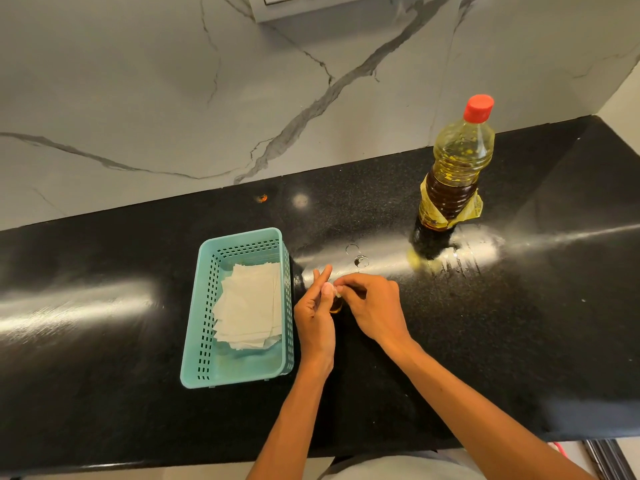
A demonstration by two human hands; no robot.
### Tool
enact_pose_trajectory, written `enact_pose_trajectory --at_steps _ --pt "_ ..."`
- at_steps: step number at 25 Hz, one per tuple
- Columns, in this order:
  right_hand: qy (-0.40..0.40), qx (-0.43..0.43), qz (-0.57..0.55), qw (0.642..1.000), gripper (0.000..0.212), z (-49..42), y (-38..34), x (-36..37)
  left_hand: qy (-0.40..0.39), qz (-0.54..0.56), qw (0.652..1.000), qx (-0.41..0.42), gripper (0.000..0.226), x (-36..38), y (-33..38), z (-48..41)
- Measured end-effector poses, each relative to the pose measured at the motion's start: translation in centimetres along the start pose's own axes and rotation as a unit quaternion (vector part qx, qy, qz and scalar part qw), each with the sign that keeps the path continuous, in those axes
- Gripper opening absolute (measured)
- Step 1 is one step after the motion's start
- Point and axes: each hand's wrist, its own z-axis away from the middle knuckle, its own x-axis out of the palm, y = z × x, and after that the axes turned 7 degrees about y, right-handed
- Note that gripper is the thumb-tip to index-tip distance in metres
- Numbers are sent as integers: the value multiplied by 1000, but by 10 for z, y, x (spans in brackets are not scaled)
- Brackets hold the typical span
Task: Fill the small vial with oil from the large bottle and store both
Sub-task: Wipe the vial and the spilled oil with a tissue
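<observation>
- Vial (336, 304) sits between my two hands, low over the black counter (104, 393); it shows amber inside, so I judge it filled and the step in hand to be closing it.
- Left hand (316, 318) grasps the vial from its left side, thumb and fingers pinched near the top, forearm coming up from below.
- Right hand (372, 306) reaches in from the right, fingertips (341, 285) pinching something small and pale at the vial's mouth, probably the stopper; I cannot tell if it is seated.
- Bottle (453, 174) stands upright, red cap on, well beyond my right hand.
- Basket (207, 296) with folded paper lies just left of my left hand.
- Next I need a firm press or twist on the stopper, keeping the vial upright, then both go to storage.
</observation>
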Motion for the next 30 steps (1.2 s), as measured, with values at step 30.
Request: enact_pose_trajectory --at_steps 30 --pt "-23 49 10 998 17 0 2 2 -8 -15 1000 -8 44 -2 4 -3"
